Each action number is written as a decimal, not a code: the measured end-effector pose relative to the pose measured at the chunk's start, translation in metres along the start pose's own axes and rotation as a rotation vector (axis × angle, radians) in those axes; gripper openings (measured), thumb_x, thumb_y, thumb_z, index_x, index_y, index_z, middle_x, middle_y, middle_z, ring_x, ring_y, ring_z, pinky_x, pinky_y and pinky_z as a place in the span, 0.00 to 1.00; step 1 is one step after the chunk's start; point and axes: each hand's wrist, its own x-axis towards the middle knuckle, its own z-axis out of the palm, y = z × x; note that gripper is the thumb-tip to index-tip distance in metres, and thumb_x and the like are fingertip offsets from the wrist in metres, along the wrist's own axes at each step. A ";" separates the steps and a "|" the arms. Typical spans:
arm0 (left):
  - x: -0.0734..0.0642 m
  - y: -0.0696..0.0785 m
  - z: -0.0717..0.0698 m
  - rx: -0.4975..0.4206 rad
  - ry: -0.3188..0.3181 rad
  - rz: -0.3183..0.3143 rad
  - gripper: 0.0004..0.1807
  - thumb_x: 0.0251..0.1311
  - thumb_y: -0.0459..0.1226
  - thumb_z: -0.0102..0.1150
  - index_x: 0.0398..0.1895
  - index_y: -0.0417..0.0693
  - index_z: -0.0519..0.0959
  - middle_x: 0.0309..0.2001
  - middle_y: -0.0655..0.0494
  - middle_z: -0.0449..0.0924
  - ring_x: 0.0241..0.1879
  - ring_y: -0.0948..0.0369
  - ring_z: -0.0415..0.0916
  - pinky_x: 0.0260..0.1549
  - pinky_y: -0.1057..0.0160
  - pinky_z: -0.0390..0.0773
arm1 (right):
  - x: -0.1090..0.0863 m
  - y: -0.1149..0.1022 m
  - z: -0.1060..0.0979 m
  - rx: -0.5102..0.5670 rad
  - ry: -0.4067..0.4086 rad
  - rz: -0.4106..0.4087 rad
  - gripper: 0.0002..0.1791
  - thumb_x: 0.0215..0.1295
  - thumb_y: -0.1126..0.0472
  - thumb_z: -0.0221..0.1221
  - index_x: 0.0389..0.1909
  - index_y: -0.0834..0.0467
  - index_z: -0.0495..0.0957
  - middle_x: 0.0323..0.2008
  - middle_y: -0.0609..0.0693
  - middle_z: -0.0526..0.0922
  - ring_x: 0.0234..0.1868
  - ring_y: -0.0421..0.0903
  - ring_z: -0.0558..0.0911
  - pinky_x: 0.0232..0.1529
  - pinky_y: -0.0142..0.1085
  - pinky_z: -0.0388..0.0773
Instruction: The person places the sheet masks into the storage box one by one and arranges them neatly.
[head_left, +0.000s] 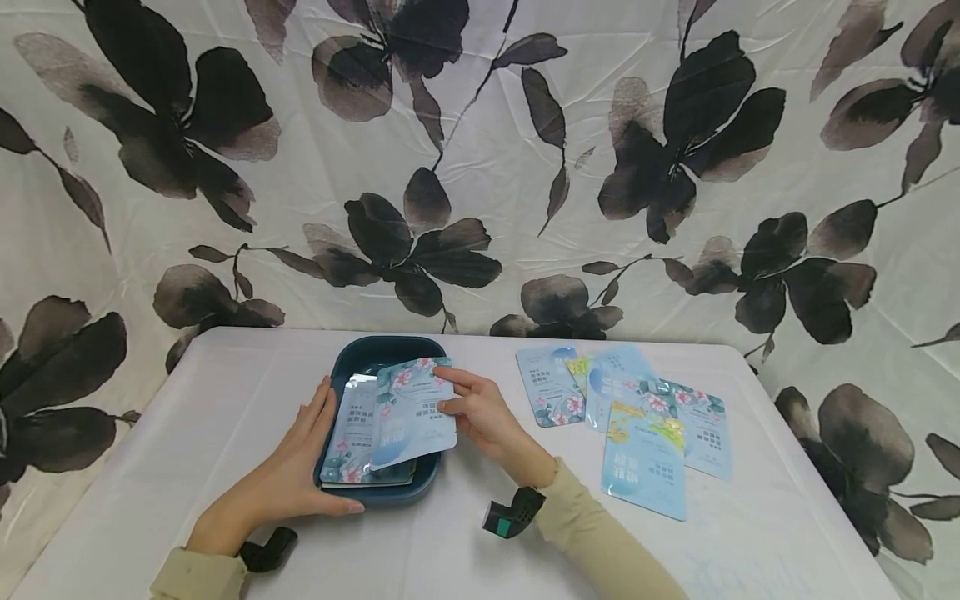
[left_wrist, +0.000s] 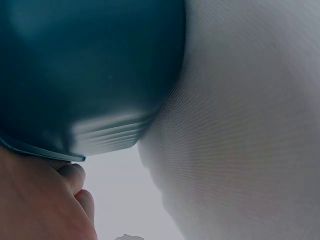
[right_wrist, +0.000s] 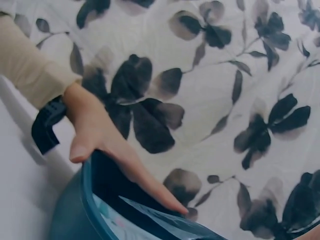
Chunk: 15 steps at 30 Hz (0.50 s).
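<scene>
A dark blue plastic bin [head_left: 426,492] stands on the table with several flat face mask packets [head_left: 352,425] inside. My left hand [head_left: 288,475] rests against the bin's left side, fingers straight along the rim and thumb across the near side. In the right wrist view, the left hand [right_wrist: 107,140] lies along the edge. My right hand [head_left: 487,417] pinches the right edge of a light blue floral face mask packet [head_left: 412,417], tilted over the bin's right part. The left wrist view shows the bin's outer wall [left_wrist: 95,65].
Several more face mask packets [head_left: 645,467], blue with pink or yellow flowers, lie overlapping on the right of the white-covered table [head_left: 525,550]. A floral curtain [head_left: 465,167] hangs behind the table's far edge.
</scene>
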 end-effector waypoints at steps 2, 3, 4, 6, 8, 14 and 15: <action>0.000 0.000 0.000 0.006 -0.001 0.000 0.84 0.27 0.66 0.79 0.80 0.45 0.31 0.79 0.56 0.17 0.75 0.35 0.29 0.65 0.27 0.43 | 0.001 0.001 0.005 -0.003 -0.014 0.012 0.31 0.64 0.81 0.49 0.70 0.66 0.65 0.69 0.62 0.68 0.61 0.53 0.75 0.61 0.44 0.74; 0.000 0.001 0.000 0.009 -0.001 0.002 0.84 0.28 0.66 0.78 0.80 0.46 0.31 0.79 0.56 0.17 0.75 0.35 0.29 0.65 0.27 0.43 | 0.002 0.001 0.008 -0.006 -0.017 0.018 0.31 0.64 0.81 0.48 0.70 0.66 0.65 0.69 0.62 0.68 0.61 0.53 0.75 0.62 0.45 0.73; 0.000 0.001 -0.001 0.011 -0.001 0.002 0.84 0.28 0.66 0.78 0.80 0.46 0.31 0.79 0.56 0.17 0.75 0.35 0.29 0.65 0.27 0.43 | 0.003 0.002 0.010 -0.007 -0.021 0.019 0.32 0.65 0.81 0.48 0.70 0.66 0.65 0.69 0.62 0.67 0.62 0.53 0.74 0.63 0.46 0.71; 0.000 0.001 -0.001 0.009 -0.001 0.007 0.84 0.28 0.66 0.78 0.79 0.46 0.30 0.79 0.55 0.17 0.75 0.36 0.29 0.66 0.28 0.41 | 0.004 0.003 0.015 -0.013 -0.029 0.024 0.32 0.65 0.81 0.47 0.71 0.66 0.64 0.70 0.62 0.66 0.63 0.54 0.73 0.65 0.48 0.69; 0.000 0.000 -0.001 0.006 0.002 0.015 0.84 0.28 0.65 0.78 0.79 0.45 0.30 0.79 0.54 0.17 0.76 0.37 0.29 0.67 0.29 0.40 | 0.005 0.005 0.019 -0.024 -0.039 0.023 0.32 0.65 0.81 0.46 0.71 0.67 0.63 0.71 0.62 0.64 0.65 0.55 0.71 0.66 0.49 0.67; 0.000 0.000 0.000 -0.021 0.006 0.031 0.83 0.28 0.64 0.79 0.79 0.43 0.32 0.79 0.54 0.18 0.76 0.38 0.28 0.68 0.31 0.36 | 0.006 0.013 0.029 -0.056 -0.093 0.060 0.35 0.63 0.83 0.45 0.73 0.66 0.59 0.73 0.61 0.62 0.67 0.56 0.69 0.66 0.52 0.65; 0.000 0.000 0.000 -0.023 0.007 0.032 0.83 0.29 0.64 0.79 0.79 0.43 0.32 0.79 0.53 0.18 0.76 0.38 0.28 0.68 0.31 0.36 | 0.006 0.014 0.030 -0.058 -0.108 0.071 0.35 0.64 0.82 0.45 0.73 0.66 0.58 0.73 0.61 0.61 0.67 0.56 0.68 0.67 0.52 0.65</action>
